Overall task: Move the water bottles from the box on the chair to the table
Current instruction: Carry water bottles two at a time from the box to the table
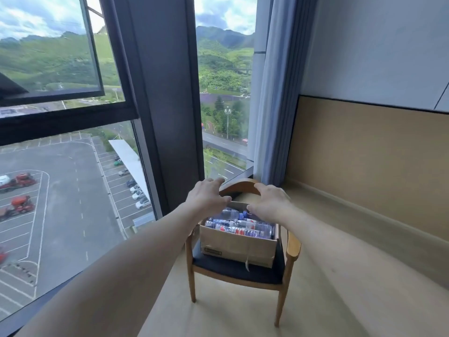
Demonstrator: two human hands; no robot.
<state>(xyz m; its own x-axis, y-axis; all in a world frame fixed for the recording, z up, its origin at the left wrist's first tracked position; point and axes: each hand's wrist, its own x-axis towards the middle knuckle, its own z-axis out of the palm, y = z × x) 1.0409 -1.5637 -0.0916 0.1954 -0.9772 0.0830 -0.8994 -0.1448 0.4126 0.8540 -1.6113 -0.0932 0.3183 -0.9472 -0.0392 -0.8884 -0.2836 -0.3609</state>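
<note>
Both hands, left hand [206,198] and right hand [269,203], fingers spread, empty, over far rim of box [239,246] on chair [240,269] seat; water bottles [239,226] inside, apparently none moved; table unseen.

You face a tall dark-framed window [158,93] in daylight, a blue curtain [274,105] beside it, tan wall panelling [369,154], pale floor [243,319].
</note>
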